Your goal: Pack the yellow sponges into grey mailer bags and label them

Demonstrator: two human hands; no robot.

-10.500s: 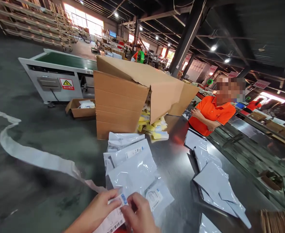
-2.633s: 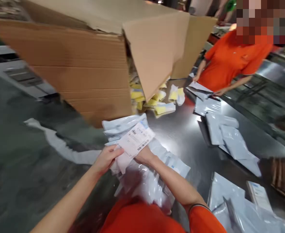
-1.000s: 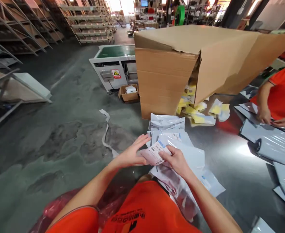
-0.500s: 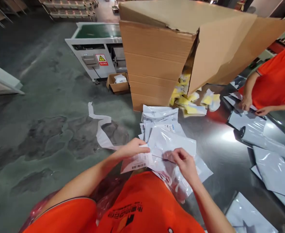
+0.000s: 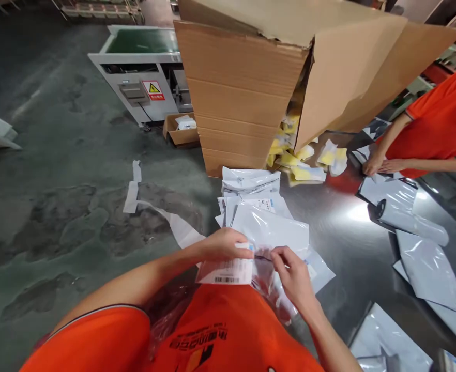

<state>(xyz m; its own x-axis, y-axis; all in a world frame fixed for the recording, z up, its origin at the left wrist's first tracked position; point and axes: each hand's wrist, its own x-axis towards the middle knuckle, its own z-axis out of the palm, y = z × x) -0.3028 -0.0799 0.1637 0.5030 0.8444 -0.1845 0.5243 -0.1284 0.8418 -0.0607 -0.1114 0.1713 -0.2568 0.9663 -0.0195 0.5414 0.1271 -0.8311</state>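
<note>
My left hand (image 5: 228, 245) is closed on a white shipping label (image 5: 228, 271) with a printed barcode, held at my waist. From under that hand a pale paper strip (image 5: 179, 227) trails leftward, hanging over the floor. My right hand (image 5: 293, 274), thumb and fingertips pinched together, is just right of the label, over glossy white mailer bags. Whatever it pinches is too small to make out. A pile of white plastic mailers (image 5: 272, 223) lies beyond both hands, some bearing printed labels. Below my right hand, more crumpled clear or white plastic is partly covered.
A tall cardboard box (image 5: 243, 98) stands behind the pile, with yellow-and-white packets (image 5: 307, 173) spilling beside it. Loose mailers (image 5: 425, 263) cover the metal table's right side. A co-worker's hands (image 5: 379, 164) handle bags there. At the left stands a conveyor (image 5: 140, 77).
My left hand has moved right with the label, closer to my right hand, and the label lies straighter. The trailing strip has swung and changed shape. The view has shifted slightly.
</note>
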